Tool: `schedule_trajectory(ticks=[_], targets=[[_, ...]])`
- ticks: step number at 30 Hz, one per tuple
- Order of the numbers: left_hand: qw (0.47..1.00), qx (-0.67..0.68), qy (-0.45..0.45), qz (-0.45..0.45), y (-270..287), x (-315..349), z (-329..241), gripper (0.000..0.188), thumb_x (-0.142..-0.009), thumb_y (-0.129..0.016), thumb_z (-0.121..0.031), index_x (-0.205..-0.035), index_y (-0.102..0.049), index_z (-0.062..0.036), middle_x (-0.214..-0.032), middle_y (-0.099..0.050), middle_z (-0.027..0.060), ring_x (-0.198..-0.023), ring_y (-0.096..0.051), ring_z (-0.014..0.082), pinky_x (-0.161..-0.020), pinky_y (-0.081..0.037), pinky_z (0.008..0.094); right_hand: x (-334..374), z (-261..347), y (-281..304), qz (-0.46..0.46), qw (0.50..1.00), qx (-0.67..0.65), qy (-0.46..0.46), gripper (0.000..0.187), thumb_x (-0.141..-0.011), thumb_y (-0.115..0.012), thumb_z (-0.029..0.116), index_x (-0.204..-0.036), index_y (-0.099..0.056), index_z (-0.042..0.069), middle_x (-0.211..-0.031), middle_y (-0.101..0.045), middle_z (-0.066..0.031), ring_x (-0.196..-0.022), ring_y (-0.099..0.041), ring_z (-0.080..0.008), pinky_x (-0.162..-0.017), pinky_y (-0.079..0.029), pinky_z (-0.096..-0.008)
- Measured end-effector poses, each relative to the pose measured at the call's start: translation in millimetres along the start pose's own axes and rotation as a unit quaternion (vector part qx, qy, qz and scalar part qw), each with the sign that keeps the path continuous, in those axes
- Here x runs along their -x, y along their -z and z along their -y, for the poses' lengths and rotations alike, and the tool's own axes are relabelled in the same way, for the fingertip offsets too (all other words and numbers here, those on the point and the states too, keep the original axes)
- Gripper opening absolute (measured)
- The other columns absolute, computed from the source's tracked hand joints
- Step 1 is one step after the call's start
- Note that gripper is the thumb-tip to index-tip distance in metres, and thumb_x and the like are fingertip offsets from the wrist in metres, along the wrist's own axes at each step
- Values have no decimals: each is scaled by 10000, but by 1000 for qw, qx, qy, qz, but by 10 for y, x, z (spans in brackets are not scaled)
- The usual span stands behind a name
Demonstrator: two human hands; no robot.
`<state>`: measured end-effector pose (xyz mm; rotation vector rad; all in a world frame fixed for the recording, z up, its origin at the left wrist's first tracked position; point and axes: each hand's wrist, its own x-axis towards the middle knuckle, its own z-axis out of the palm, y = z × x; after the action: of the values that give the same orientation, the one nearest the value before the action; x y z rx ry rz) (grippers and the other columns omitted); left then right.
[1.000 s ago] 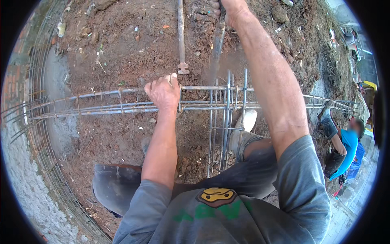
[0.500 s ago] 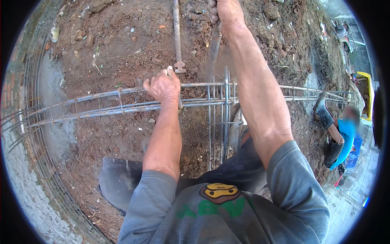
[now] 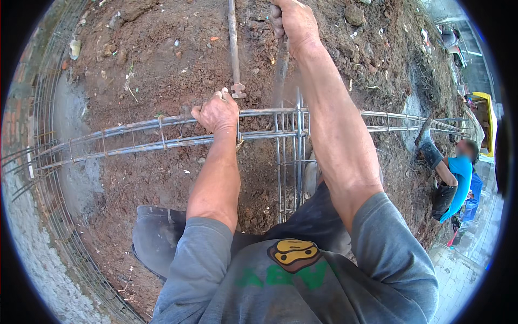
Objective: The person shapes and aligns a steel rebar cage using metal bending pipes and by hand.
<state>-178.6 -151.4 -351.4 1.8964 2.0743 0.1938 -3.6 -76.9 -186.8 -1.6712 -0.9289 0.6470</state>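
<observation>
A long rebar cage (image 3: 183, 143) runs across in front of me, with steel bars tied by square stirrups. My left hand (image 3: 218, 112) is closed around its upper bar, left of the middle. Just beyond that hand lies a rusty rod with a notched flat head (image 3: 238, 90), whose far end leaves the frame. Higher up, my right hand (image 3: 298, 24) is closed round a grey metal bar (image 3: 281, 67). Motion blurs the bar's lower part, near the cage. A second, narrower set of upright bars (image 3: 298, 162) crosses the cage and reaches toward my legs.
Rough brown soil (image 3: 162, 70) with stones surrounds the cage. More rebar (image 3: 46, 97) curves along the left beside wet grey concrete (image 3: 73, 129). At the right crouches a person in a blue shirt (image 3: 458, 175), close to the cage's far end. A yellow object (image 3: 485, 121) stands behind them.
My right hand and forearm have shifted slightly left, and the blurred bar has moved with them. The left hand keeps its hold on the cage. The person's head at the right has turned.
</observation>
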Motion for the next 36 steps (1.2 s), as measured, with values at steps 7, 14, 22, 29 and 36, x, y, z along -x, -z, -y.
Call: schedule_trajectory(ticks=[7,14,22,29,36], targets=[[998,11,11,55,25,-32,4,437,-985,-470,-490,-992,-773,-175,-846,-756,131,-849,-724,267,-1023,-317,418,190,93,65,15,997,4,-77,315,-967,-632,325,-783,-633,69,-618,-458,20,-575,-446,-114,-579,-428,-301],[999,35,-33,-19,48,26,41,417,-993,-467,-447,-906,-758,-161,-848,-756,116,-884,-722,291,-1014,-349,441,925,522,241,11,995,-96,-13,268,-924,-634,295,-788,-648,65,-669,-556,22,-623,-495,-91,-570,-386,-272],[999,15,0,41,-71,-4,35,419,-973,-501,-460,-875,-765,-150,-799,-747,118,-785,-715,258,-984,-346,401,767,138,213,51,990,-125,-33,322,-956,-607,281,-695,-573,95,-587,-479,16,-515,-454,-112,-484,-370,-306],[1000,27,1,-7,-49,-5,29,372,-935,-555,-461,-830,-765,-173,-736,-731,120,-713,-698,266,-956,-357,391,421,68,87,44,998,-34,32,331,-978,-583,250,-695,-583,79,-597,-523,-1,-515,-470,-122,-507,-382,-311],[999,41,-5,-34,-133,-23,49,358,-932,-569,-456,-814,-763,-179,-708,-720,108,-711,-694,259,-916,-362,388,-141,51,25,-9,889,295,351,327,-980,-530,289,-886,-702,27,-830,-659,-220,-755,-662,-339,-670,-477,-427]])
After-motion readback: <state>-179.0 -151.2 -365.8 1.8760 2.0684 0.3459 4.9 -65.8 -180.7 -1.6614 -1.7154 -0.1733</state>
